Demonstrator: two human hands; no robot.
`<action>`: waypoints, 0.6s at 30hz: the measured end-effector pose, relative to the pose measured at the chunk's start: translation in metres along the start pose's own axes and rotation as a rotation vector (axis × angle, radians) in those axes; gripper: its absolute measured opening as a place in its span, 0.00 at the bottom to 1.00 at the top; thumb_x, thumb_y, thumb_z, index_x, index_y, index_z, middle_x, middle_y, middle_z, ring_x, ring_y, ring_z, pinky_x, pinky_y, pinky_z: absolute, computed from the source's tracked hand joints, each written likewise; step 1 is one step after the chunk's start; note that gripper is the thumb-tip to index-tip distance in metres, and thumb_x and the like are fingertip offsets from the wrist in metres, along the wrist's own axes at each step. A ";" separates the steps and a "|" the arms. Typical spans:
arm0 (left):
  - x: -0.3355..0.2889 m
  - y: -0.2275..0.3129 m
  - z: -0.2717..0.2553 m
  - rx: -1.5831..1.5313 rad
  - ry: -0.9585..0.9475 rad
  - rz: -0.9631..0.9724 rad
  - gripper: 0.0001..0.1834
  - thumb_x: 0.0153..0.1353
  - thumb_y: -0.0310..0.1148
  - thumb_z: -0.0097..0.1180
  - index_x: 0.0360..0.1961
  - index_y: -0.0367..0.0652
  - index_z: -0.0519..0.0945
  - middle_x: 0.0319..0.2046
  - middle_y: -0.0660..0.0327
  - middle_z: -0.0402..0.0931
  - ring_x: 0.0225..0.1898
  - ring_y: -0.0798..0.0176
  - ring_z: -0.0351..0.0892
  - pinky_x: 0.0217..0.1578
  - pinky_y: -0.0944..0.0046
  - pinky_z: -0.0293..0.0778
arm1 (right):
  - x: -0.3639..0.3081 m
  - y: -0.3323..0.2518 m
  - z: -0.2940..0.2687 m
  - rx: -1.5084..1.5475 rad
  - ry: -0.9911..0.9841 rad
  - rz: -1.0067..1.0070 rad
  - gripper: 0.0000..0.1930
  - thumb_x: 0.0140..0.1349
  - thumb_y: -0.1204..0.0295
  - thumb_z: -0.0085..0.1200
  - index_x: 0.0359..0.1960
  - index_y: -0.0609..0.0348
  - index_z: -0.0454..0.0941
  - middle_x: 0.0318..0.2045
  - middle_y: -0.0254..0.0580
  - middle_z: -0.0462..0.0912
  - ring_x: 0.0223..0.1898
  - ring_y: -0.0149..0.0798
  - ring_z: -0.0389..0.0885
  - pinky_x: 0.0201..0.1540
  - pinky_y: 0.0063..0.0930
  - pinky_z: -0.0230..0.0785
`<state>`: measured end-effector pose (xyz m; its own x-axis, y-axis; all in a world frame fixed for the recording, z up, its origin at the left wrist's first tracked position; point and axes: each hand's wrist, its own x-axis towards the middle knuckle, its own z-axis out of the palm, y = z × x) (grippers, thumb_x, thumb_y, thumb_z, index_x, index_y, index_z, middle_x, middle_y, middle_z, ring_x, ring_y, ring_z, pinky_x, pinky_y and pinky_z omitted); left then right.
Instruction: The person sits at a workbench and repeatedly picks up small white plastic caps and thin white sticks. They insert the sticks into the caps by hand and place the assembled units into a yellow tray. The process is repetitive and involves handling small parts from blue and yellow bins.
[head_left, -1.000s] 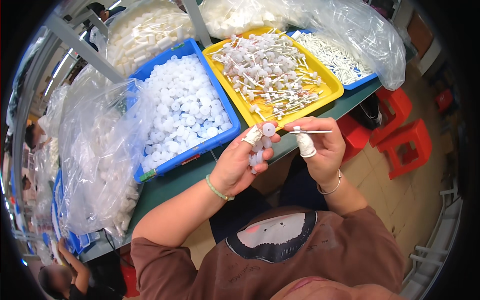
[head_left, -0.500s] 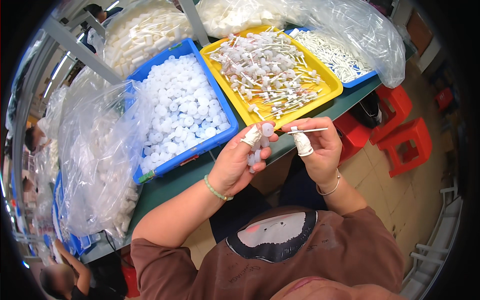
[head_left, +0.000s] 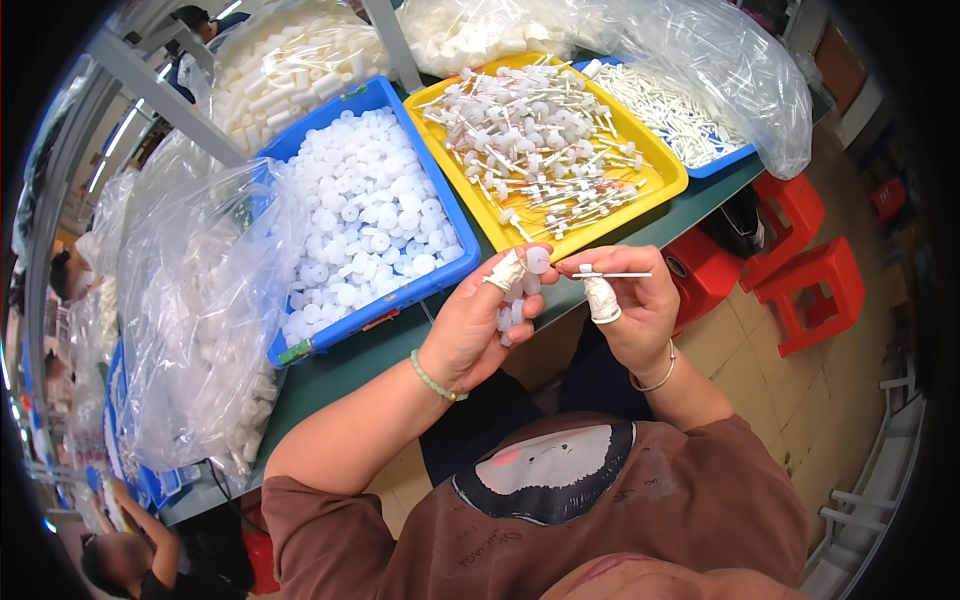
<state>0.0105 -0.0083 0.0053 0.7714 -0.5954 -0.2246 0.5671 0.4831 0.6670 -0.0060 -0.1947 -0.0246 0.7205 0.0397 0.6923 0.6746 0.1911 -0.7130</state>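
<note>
My left hand (head_left: 470,325), its thumb wrapped in white tape, is closed on several translucent white plastic discs (head_left: 538,260). One disc sits at the fingertips; the others rest along the curled fingers. To its right, my right hand (head_left: 640,305) pinches a thin white stick with a small crosspiece (head_left: 625,275) between its taped thumb and forefinger. The stick lies nearly level, a little apart from the discs. Both hands are just in front of a yellow tray (head_left: 655,192) heaped with assembled pieces of white sticks, discs and thin orange wires.
A blue tray (head_left: 462,258) full of loose discs stands left of the yellow one. Another blue tray (head_left: 728,160) with white sticks is at the back right. Plastic bags (head_left: 200,330) bulge at the left. Red stools (head_left: 815,290) stand on the floor at right.
My right hand has shifted slightly downward and left, and the stick has tilted a little. My left hand holds the discs almost as before.
</note>
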 end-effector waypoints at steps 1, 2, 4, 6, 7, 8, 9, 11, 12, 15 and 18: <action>0.000 0.000 0.000 0.004 -0.001 0.003 0.17 0.68 0.39 0.46 0.55 0.44 0.70 0.40 0.65 0.73 0.29 0.77 0.66 0.21 0.80 0.61 | 0.000 0.000 0.000 -0.017 -0.011 -0.016 0.13 0.60 0.79 0.55 0.44 0.64 0.67 0.42 0.53 0.79 0.46 0.42 0.80 0.50 0.33 0.72; 0.000 0.000 0.000 0.008 -0.002 0.005 0.17 0.69 0.39 0.46 0.55 0.44 0.70 0.40 0.65 0.73 0.29 0.77 0.66 0.21 0.80 0.61 | 0.001 0.000 -0.001 -0.035 -0.021 -0.033 0.13 0.59 0.79 0.55 0.44 0.64 0.67 0.42 0.53 0.80 0.46 0.42 0.81 0.50 0.33 0.73; 0.000 0.000 0.001 0.023 -0.006 0.008 0.17 0.68 0.39 0.46 0.55 0.44 0.70 0.40 0.65 0.73 0.29 0.77 0.66 0.21 0.80 0.62 | 0.000 -0.001 -0.003 -0.072 -0.022 -0.037 0.14 0.58 0.78 0.57 0.43 0.63 0.68 0.41 0.53 0.80 0.45 0.42 0.81 0.48 0.31 0.74; -0.001 0.000 0.001 0.048 -0.010 0.015 0.17 0.68 0.39 0.47 0.54 0.44 0.70 0.40 0.65 0.73 0.30 0.77 0.66 0.21 0.80 0.62 | 0.000 -0.002 -0.003 -0.138 -0.025 -0.056 0.14 0.57 0.78 0.58 0.42 0.63 0.68 0.41 0.52 0.81 0.43 0.41 0.82 0.46 0.30 0.74; -0.001 0.000 0.001 0.066 -0.012 0.020 0.17 0.68 0.39 0.47 0.54 0.44 0.71 0.40 0.66 0.73 0.30 0.77 0.66 0.22 0.80 0.62 | 0.003 -0.005 -0.002 -0.184 -0.027 -0.073 0.14 0.56 0.78 0.59 0.42 0.63 0.69 0.40 0.52 0.81 0.43 0.41 0.83 0.46 0.30 0.75; -0.001 0.000 0.002 0.083 -0.014 0.025 0.17 0.68 0.39 0.47 0.54 0.44 0.71 0.40 0.66 0.73 0.30 0.77 0.66 0.22 0.80 0.62 | 0.005 -0.007 -0.002 -0.231 -0.030 -0.089 0.14 0.55 0.78 0.60 0.41 0.63 0.69 0.40 0.51 0.82 0.42 0.41 0.83 0.45 0.29 0.75; -0.001 0.000 0.002 0.082 -0.010 0.027 0.17 0.68 0.39 0.48 0.54 0.44 0.71 0.40 0.66 0.74 0.30 0.77 0.66 0.22 0.80 0.62 | 0.007 -0.008 -0.003 -0.276 -0.035 -0.105 0.14 0.55 0.78 0.60 0.41 0.63 0.69 0.39 0.51 0.82 0.42 0.41 0.83 0.44 0.28 0.75; -0.001 0.000 0.003 0.080 -0.001 0.030 0.17 0.68 0.38 0.48 0.54 0.44 0.71 0.40 0.66 0.74 0.30 0.77 0.67 0.22 0.80 0.62 | 0.009 -0.010 -0.004 -0.367 -0.047 -0.137 0.14 0.54 0.79 0.61 0.40 0.62 0.70 0.38 0.49 0.83 0.41 0.41 0.84 0.42 0.27 0.76; -0.001 0.000 0.003 0.081 -0.002 0.034 0.17 0.67 0.38 0.49 0.54 0.44 0.71 0.40 0.66 0.74 0.30 0.77 0.67 0.22 0.80 0.62 | 0.010 -0.012 -0.003 -0.347 -0.054 -0.139 0.14 0.54 0.79 0.60 0.40 0.62 0.70 0.38 0.49 0.83 0.41 0.41 0.84 0.42 0.27 0.76; -0.002 -0.001 0.003 0.086 -0.003 0.044 0.17 0.67 0.37 0.50 0.54 0.44 0.71 0.40 0.65 0.74 0.30 0.78 0.67 0.22 0.80 0.63 | 0.011 -0.013 0.000 -0.324 -0.053 -0.147 0.14 0.54 0.79 0.60 0.40 0.62 0.70 0.37 0.49 0.83 0.40 0.41 0.84 0.42 0.27 0.75; -0.001 -0.002 0.001 0.083 0.003 0.043 0.17 0.66 0.37 0.51 0.53 0.44 0.72 0.40 0.65 0.75 0.30 0.78 0.67 0.22 0.80 0.63 | 0.010 -0.008 0.000 -0.351 -0.018 -0.139 0.13 0.54 0.79 0.59 0.40 0.62 0.70 0.37 0.48 0.83 0.39 0.40 0.83 0.42 0.27 0.75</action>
<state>0.0087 -0.0092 0.0052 0.7955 -0.5731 -0.1968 0.5078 0.4532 0.7326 -0.0037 -0.1959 -0.0123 0.6178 0.0547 0.7845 0.7817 -0.1513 -0.6051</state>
